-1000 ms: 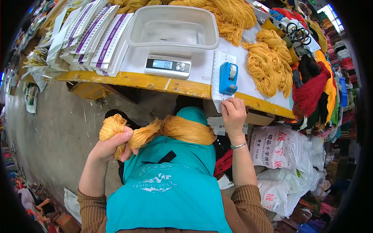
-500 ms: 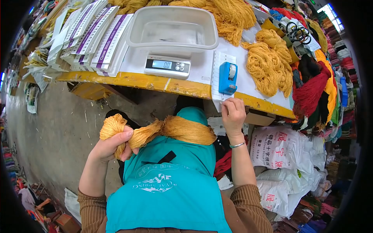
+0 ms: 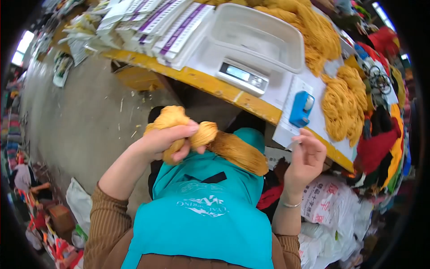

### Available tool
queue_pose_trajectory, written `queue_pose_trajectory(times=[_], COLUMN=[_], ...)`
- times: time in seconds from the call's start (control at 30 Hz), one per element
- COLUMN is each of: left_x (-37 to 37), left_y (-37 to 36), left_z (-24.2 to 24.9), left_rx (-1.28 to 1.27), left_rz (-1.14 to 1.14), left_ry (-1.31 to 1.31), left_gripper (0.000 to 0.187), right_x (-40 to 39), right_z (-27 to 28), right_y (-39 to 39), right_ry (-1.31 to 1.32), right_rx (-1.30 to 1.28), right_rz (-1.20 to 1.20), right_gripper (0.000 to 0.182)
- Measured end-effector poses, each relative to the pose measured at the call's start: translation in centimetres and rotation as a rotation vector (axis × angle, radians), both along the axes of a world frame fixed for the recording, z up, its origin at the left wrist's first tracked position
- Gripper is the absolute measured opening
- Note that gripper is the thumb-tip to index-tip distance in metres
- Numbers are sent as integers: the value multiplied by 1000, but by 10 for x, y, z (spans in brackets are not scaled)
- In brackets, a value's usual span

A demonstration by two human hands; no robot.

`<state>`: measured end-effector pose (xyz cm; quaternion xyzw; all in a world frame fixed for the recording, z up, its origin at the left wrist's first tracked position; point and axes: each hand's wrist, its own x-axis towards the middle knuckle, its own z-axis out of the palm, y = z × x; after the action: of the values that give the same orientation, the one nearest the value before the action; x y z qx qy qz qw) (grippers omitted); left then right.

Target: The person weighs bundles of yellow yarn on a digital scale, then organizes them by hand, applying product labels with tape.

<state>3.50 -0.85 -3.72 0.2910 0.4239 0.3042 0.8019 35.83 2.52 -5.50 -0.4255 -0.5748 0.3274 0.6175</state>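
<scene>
In my left hand (image 3: pixel 172 141), fingers closed around it, is a hank of golden-yellow thread (image 3: pixel 237 152). Its paler end bulges above my fist, and the darker, looped end lies across the lap of a teal apron (image 3: pixel 201 197). My right hand (image 3: pixel 307 157) is raised just in front of the table edge, thumb and index finger pinched, the other fingers loosely curled. Something small and pale shows at those fingertips, too indistinct to name. Just beyond sits a blue tape dispenser (image 3: pixel 302 109) on a printed white sheet (image 3: pixel 283 131) that overhangs the edge.
A digital scale (image 3: pixel 243 77) stands before a clear plastic tub (image 3: pixel 257 36) on the yellow-edged table (image 3: pixel 201 80). Stacks of purple-striped cards (image 3: pixel 181 33) are at the left. More yellow hanks (image 3: pixel 342 107) lie right. White printed sacks (image 3: pixel 331 206) stand on the floor at right.
The view has swung, shifting the table and its contents rightward and tilting them. My right hand has drawn back slightly from the sheet and turned. My left hand still grips the hank, now bunched closer.
</scene>
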Motion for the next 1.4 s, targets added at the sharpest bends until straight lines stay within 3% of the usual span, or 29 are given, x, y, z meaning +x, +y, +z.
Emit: queue_pose_trajectory(times=[0.07, 0.17, 0.27, 0.37, 0.5, 0.57, 0.63, 0.7, 0.73, 0.77, 0.8, 0.87, 0.93, 0.97, 1.07, 1.13, 1.2, 1.27, 1.33, 1.4], left_x=[2, 6, 7, 10, 2, 3, 9, 18, 21, 22, 23, 24, 26, 23, 17, 20, 17, 6, -2, -13], left_y=[5, 6, 4, -1, -2, -2, 0, 1, 2, 1, -1, -5, -6, -2, -5, -8, -9, -3, 2, 6], left_z=[-3, 1, 4, 7, -6, -8, -1, 14, 14, 8, 0, -10, -12, -13, 3, -11, -11, 5, 3, 11], left_rx=[19, 18, 48, 44, 70, 88, 109, 198, 184, 188, 370, 675, 807, 1060, 959, 958, 954, 835, 946, 208], left_rz=[-11, 15, -34, -15, -77, -46, -16, 234, 292, 293, 289, 291, 259, 197, 10, 93, 178, -22, 30, -185], left_ry=[-36, 22, 66, 98, 147, 153, 158, 158, 156, 154, 241, 425, 418, 717, 837, 850, 864, 822, 843, 273], left_gripper=[29, 31, 31, 33, 33, 32, 31, 29, 26, 26, 21, 22, 17, 14, 25, 25, 25, 27, 28, 25], right_x=[-40, -87, -116, -127, -133, -120, -120, -126, -129, -132, -132, -130, -135, -134, -132, -131, -123, -118, -114, -109], right_z=[15, 11, 8, -7, -5, 7, -3, -3, 0, 4, 6, 1, 6, 5, 5, 13, 16, 21, 19, 25], right_y=[-9, -9, -11, 2, 1, 11, 13, 13, 12, 11, 10, 9, 4, 3, 1, 2, 10, 18, 23, 27], right_ry=[143, 109, 53, -217, -28, -330, -214, -39, -42, 126, 296, 306, 449, 447, 481, 368, 293, 222, 183, 8], right_rx=[-142, -114, -218, 65, -213, -314, -425, -498, -494, -597, -698, -757, -866, -866, -841, -780, -788, -764, -725, -658], right_rz=[293, 584, 662, 593, 684, 763, 781, 768, 769, 756, 737, 721, 642, 639, 644, 638, 761, 908, 1032, 1136], right_gripper=[28, 30, 33, 36, 45, 42, 41, 41, 41, 40, 39, 38, 35, 35, 33, 34, 38, 39, 36, 31])
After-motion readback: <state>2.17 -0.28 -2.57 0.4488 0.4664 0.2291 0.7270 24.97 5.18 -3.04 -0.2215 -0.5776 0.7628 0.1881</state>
